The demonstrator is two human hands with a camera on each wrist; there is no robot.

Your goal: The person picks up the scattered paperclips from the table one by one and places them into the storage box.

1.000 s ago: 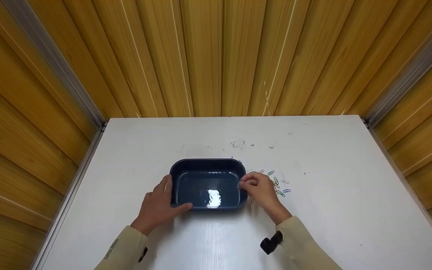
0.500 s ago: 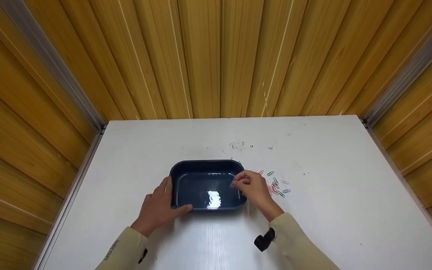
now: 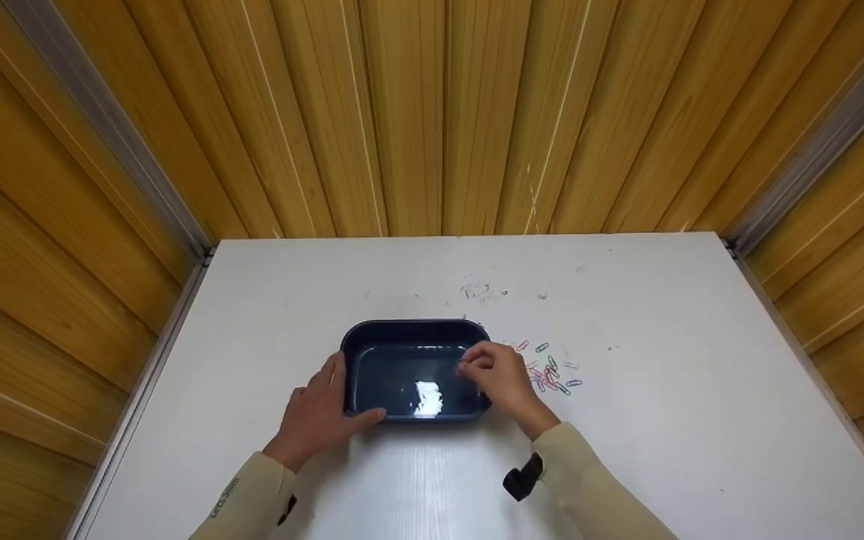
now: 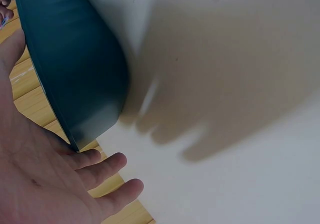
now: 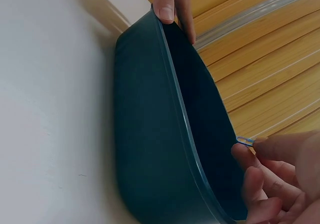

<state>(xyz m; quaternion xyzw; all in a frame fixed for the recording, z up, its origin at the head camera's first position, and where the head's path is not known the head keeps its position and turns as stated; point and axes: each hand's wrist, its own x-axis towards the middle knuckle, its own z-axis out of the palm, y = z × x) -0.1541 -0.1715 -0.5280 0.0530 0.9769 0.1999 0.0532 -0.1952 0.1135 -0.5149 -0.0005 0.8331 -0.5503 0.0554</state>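
A dark blue rectangular box (image 3: 417,386) stands on the white table, its open top facing up. My left hand (image 3: 317,412) rests at its front left corner, fingers nearly straight along the left side and thumb on the front rim. In the left wrist view, the fingertips (image 4: 117,161) extend past the box wall. My right hand (image 3: 499,375) is over the right part of the box, pinching a paper clip between thumb and index finger. That paper clip (image 5: 245,141) looks blue in the right wrist view, above the box opening.
Several coloured paper clips (image 3: 552,367) lie scattered on the table right of the box, partly behind my right hand. Dark scuff marks (image 3: 477,290) show on the table (image 3: 289,285) beyond the box. Wood-patterned panels (image 3: 402,112) enclose the back and sides.
My right hand has moved left, from the right rim to farther in over the box, still pinching the paper clip. The left hand and the box have stayed in place.
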